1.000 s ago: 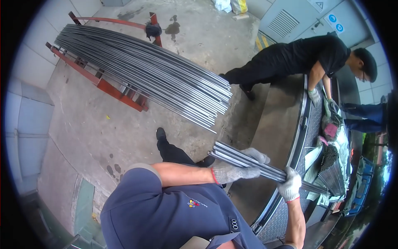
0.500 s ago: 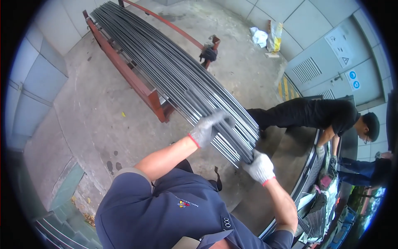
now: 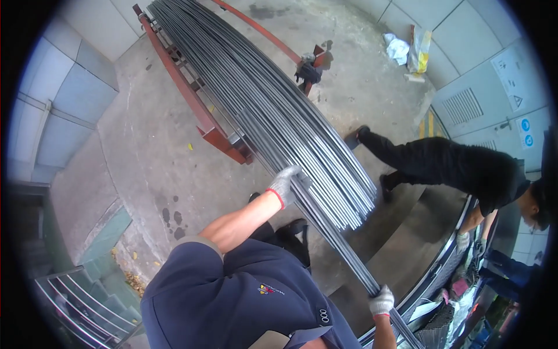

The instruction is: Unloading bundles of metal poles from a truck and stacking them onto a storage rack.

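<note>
A thin bundle of long dark metal rods (image 3: 340,243) runs slantwise in front of me. My left hand (image 3: 286,185), in a pale work glove with a red cuff, is closed around it at its middle. Farther down to the right, my right hand (image 3: 382,301), gloved alike, grips the same bundle, whose near end passes beyond that hand toward the lower edge. Beside the bundle lies a large stack of similar long rods (image 3: 256,87), their bright cut ends at the near right. A reddish-brown steel rack (image 3: 192,96) carries the stack.
At the right, a person in black (image 3: 453,166) bends over a vehicle's cargo bed (image 3: 427,291) loaded with rods and wrapped goods. A rack post (image 3: 308,72) with dark cloth stands beyond the stack. White bags (image 3: 397,49) lie by the wall; metal railings (image 3: 81,305) are lower left.
My right hand has moved down and right along with the bundle, which now sticks out well past the stack's ends. My left hand still holds it. The person in black has shifted right.
</note>
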A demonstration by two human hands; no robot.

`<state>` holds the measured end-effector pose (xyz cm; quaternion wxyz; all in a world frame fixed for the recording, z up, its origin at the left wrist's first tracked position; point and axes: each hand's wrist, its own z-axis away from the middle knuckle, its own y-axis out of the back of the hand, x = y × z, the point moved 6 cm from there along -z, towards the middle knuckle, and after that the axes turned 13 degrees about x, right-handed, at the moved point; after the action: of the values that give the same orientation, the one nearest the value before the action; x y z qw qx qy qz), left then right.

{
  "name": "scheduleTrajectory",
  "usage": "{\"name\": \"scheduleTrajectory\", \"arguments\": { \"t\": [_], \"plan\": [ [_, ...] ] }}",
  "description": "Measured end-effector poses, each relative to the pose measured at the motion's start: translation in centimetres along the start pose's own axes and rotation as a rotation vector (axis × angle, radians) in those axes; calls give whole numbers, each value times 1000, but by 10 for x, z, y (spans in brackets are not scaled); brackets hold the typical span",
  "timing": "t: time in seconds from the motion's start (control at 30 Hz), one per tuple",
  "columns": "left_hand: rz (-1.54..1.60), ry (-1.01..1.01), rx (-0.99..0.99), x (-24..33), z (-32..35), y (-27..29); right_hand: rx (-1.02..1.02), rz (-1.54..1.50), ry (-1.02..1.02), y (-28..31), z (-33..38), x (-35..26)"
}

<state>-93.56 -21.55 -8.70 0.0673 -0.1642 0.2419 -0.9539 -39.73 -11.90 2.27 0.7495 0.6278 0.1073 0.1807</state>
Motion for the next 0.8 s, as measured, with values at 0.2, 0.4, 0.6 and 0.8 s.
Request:
{"name": "scheduleTrajectory", "arguments": {
  "t": [0.2, 0.4, 0.6, 0.8],
  "plan": [
    [-118, -49, -13, 10, -12, -33, -247, -64, 4, -11, -33, 10],
    [-69, -126, -3, 84, -57, -16, -383, -96, 74, -6, -65, -63],
    [-40, -213, -21, 98, -57, -18, -398, -212, 211, 5, -119, -208],
    [26, -89, 213, 53, -44, -25, -272, -106, 294, 0, -152, -291]
  ]
}}
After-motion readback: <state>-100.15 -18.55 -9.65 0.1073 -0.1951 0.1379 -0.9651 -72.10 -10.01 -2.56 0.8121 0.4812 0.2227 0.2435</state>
